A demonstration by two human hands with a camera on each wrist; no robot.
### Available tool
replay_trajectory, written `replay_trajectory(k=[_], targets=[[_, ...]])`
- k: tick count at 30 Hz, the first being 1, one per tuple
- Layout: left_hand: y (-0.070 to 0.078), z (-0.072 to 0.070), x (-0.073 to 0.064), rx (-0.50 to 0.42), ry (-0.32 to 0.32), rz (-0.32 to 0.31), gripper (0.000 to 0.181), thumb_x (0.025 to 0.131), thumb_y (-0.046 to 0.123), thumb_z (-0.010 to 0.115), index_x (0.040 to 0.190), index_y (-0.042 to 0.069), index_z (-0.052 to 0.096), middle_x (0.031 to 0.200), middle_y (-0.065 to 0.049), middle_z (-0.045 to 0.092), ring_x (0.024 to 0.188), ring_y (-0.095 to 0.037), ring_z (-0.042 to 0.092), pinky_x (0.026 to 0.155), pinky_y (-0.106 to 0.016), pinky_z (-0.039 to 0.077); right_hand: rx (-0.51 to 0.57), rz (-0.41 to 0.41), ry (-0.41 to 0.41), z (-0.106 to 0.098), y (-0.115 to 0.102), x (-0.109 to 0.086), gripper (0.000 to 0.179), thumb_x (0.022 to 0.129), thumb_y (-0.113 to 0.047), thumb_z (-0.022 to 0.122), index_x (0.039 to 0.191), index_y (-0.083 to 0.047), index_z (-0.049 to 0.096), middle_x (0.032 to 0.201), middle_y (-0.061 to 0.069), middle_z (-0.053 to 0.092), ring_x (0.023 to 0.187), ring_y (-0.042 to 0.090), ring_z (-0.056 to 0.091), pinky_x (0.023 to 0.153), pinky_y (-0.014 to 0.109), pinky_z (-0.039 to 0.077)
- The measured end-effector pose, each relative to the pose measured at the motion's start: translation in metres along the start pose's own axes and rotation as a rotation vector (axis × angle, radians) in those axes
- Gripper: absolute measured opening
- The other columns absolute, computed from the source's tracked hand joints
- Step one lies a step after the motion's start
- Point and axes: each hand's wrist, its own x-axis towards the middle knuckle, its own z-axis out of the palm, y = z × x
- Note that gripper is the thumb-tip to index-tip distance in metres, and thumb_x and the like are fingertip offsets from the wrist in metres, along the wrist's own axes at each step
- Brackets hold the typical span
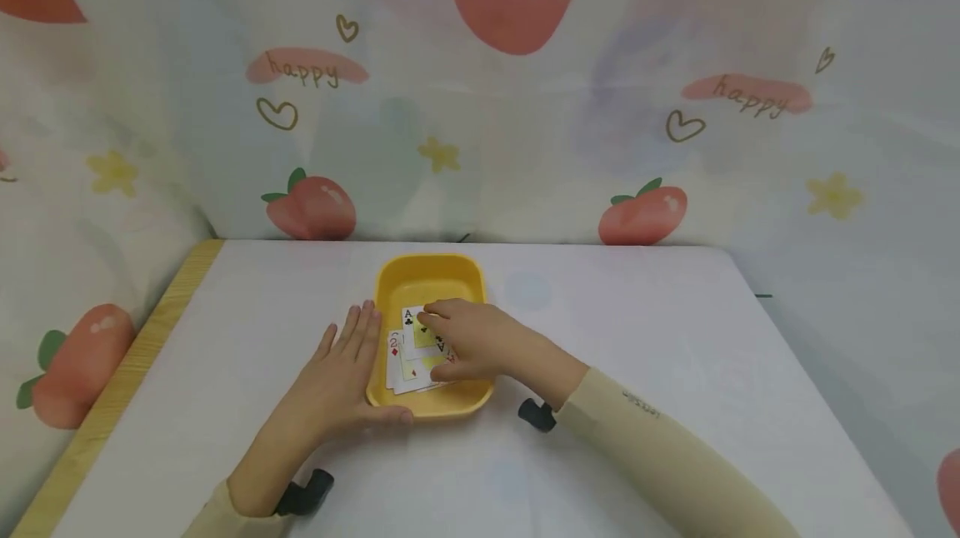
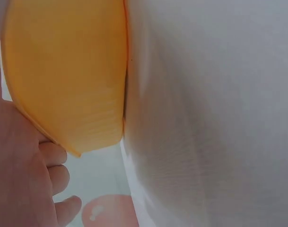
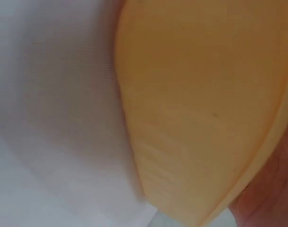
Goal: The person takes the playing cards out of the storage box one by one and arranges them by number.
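Note:
A yellow tray rests on the white-covered table. Several playing cards lie overlapping in it, face up, with an ace of clubs on top. My left hand rests along the tray's left rim, fingers straight and thumb out at the near corner. In the left wrist view, fingertips show beyond the tray's rim. Reaching in over the right rim, my right hand has thumb and fingers spread over the cards, touching the ace's face and covering part of it.
The white-covered table extends around the tray, with a bare wooden edge at the left. A printed curtain hangs behind. Black wrist devices sit below both hands.

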Motion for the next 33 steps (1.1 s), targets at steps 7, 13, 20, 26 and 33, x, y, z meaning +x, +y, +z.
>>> replay_trajectory(k=[7,13,20,26,33], targets=[[0.001,0.001,0.001,-0.006,-0.001,-0.005,0.14,0.066,0.091,0.057,0.158,-0.003,0.009,0.167,-0.019,0.004,0.154,-0.034,0.005,0.123,-0.056,0.013,-0.001,0.098,-0.095,-0.003,-0.001,0.026,0.089,0.084,-0.055,0.074,0.155,-0.016,0.038,0.161,0.004,0.035,0.147,0.021,0.034,0.121,0.037,0.029],[0.003,0.001,0.002,-0.012,-0.02,-0.018,0.14,0.066,0.091,0.056,0.158,-0.002,0.008,0.167,-0.018,0.003,0.155,-0.033,0.004,0.123,-0.056,0.014,0.006,0.117,-0.14,0.005,0.001,0.034,0.09,0.081,-0.055,0.077,0.154,-0.015,0.04,0.16,0.006,0.036,0.146,0.022,0.036,0.121,0.036,0.029],[0.004,-0.001,0.001,-0.025,-0.029,-0.037,0.141,0.065,0.094,0.053,0.158,-0.002,0.008,0.167,-0.017,0.003,0.155,-0.033,0.004,0.123,-0.056,0.015,-0.035,0.106,-0.135,0.013,-0.001,0.042,0.091,0.08,-0.056,0.077,0.154,-0.017,0.041,0.155,0.003,0.043,0.136,0.021,0.048,0.115,0.035,0.038],[0.002,0.0,0.0,-0.027,-0.029,-0.032,0.141,0.066,0.093,0.053,0.158,-0.002,0.008,0.167,-0.017,0.002,0.155,-0.033,0.003,0.123,-0.056,0.014,-0.053,0.102,-0.108,0.01,-0.004,0.045,0.094,0.076,-0.055,0.08,0.153,-0.016,0.042,0.145,0.001,0.05,0.122,0.018,0.053,0.109,0.033,0.045],[0.002,0.0,0.0,-0.018,-0.036,-0.026,0.139,0.067,0.092,0.054,0.158,-0.002,0.007,0.167,-0.017,0.001,0.155,-0.033,0.002,0.123,-0.055,0.014,-0.027,0.076,-0.072,0.009,-0.004,0.043,0.095,0.074,-0.058,0.08,0.151,-0.015,0.045,0.14,0.001,0.05,0.115,0.016,0.05,0.107,0.031,0.045]])
